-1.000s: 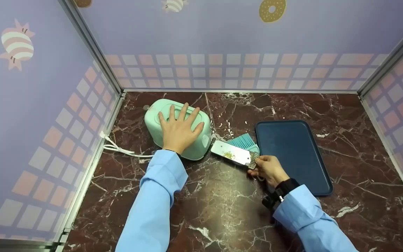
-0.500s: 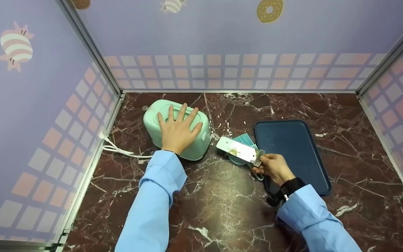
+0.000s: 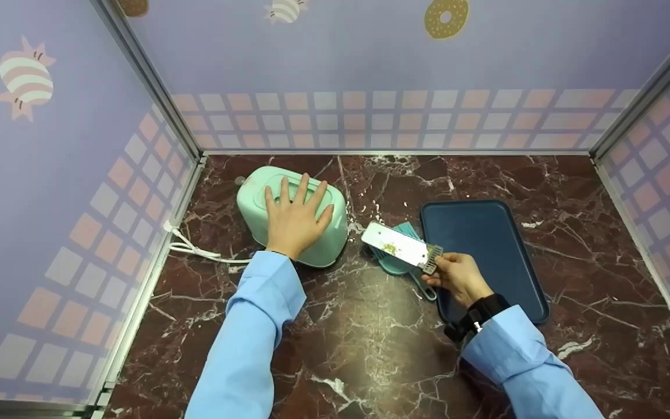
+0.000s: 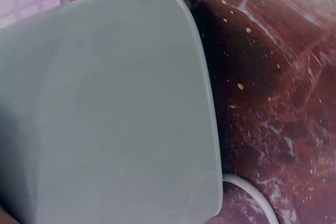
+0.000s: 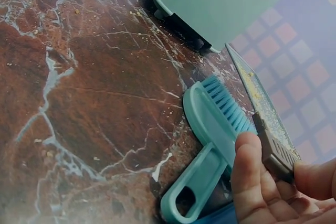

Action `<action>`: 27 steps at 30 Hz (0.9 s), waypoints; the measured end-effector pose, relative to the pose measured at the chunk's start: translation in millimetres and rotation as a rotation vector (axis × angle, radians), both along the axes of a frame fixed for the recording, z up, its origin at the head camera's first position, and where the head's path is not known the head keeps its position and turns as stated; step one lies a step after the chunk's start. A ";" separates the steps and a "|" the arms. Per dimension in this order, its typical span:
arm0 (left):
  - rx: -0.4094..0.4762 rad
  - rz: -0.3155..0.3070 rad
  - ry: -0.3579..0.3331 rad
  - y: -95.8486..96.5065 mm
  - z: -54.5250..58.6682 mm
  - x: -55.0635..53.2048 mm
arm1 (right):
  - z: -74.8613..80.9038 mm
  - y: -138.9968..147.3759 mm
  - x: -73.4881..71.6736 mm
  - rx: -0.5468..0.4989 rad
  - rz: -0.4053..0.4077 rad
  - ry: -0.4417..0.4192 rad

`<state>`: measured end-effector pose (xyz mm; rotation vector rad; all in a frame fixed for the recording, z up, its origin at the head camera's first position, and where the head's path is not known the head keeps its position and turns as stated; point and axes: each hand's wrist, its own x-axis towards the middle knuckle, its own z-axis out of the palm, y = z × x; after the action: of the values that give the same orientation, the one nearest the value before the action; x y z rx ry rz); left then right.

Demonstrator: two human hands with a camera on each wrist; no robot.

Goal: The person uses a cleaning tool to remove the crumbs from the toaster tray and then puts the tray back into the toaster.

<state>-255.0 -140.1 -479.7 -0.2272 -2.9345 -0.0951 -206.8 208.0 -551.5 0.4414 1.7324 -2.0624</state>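
Note:
My left hand [image 3: 294, 224] rests with fingers spread on top of the mint-green toaster [image 3: 334, 230], whose side wall [image 4: 121, 103] fills most of the left wrist view. Between thumb and fingers, my right hand [image 3: 460, 276] pinches the brown slotted end of a flat metal crumb tray [image 3: 390, 241]. Yellowish crumbs [image 5: 254, 87] lie on this tray, which is held tilted above a teal hand brush [image 3: 394, 266]. In the right wrist view the brush's handle [image 5: 191, 184] and blue bristles show below the crumb tray. The toaster and crumb tray are apart.
A dark blue rectangular tray [image 3: 480, 227] lies right of the brush, partly behind my right hand. The toaster's white cord [image 3: 195, 250] runs to the left wall. Loose crumbs dot the marbled tabletop [image 3: 364, 349]. Patterned walls [image 3: 335, 58] enclose the back and sides.
My right hand has moved slightly right with the crumb tray, away from the toaster, and more of the brush shows beneath it. My left hand stays on the toaster.

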 end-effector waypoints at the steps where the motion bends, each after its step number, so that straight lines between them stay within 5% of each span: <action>1: -0.004 -0.013 0.015 0.6 -0.4 0.9 | 0.2 0.0 -0.2 -0.002 -0.004 0.002; 9: 0.018 -0.126 0.250 11.1 -5.7 10.1 | 1.9 -1.1 -2.1 -0.010 -0.028 0.034; 14: 0.140 -0.188 0.332 27.2 -5.4 20.5 | 5.0 -0.1 -2.3 0.033 -0.036 0.042; 21: 0.365 -0.384 0.520 70.0 -5.5 43.4 | 10.0 -2.8 -4.4 0.065 -0.049 0.084; 24: 0.458 -0.415 0.498 89.4 -10.1 56.9 | 11.8 -5.1 -4.8 0.072 -0.055 0.095; 27: 0.527 -0.390 0.370 107.1 -17.8 69.9 | 13.2 -7.7 -5.3 0.078 -0.056 0.105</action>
<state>-185.1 -33.0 -497.5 -0.6441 -2.3592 -0.7755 -212.1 200.2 -538.4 0.4159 1.8871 -2.0969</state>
